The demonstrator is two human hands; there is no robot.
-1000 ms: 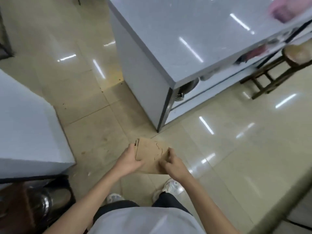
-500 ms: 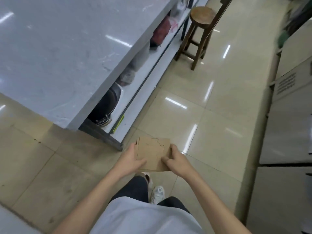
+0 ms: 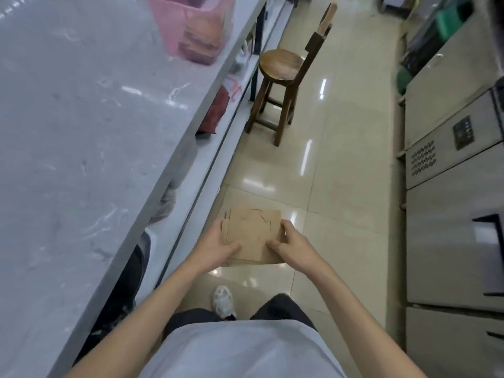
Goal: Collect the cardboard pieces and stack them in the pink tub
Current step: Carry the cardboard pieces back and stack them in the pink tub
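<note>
From the head camera, looking forward and down, both hands hold a small stack of cardboard pieces (image 3: 252, 234) flat in front of the body, above the tiled floor (image 3: 341, 170). The left hand (image 3: 215, 246) grips the stack's left edge, thumb lying on top of the upper sheet and the other fingers hidden beneath. The right hand (image 3: 293, 245) grips the right edge, fingertips curled onto the top surface near the lower right corner. The top sheet shows thin curved cut lines and small notches along its left side; at least one more sheet sticks out below it at the near edge.

To the left runs a long grey counter (image 3: 81, 132) with a marbled top. The pink tub (image 3: 191, 25) stands on it at the far end, near the counter's right edge, well apart from the stack; brownish pieces show through its translucent wall. Under the counter, a shelf carries a red bag (image 3: 218, 110) and other blurred items. A wooden stool (image 3: 281, 85) stands on the floor just beside the counter's far part. Steel cabinets (image 3: 450, 186) line the right side. Below, a white shirt, dark trousers and one white shoe (image 3: 223, 301) are visible.
</note>
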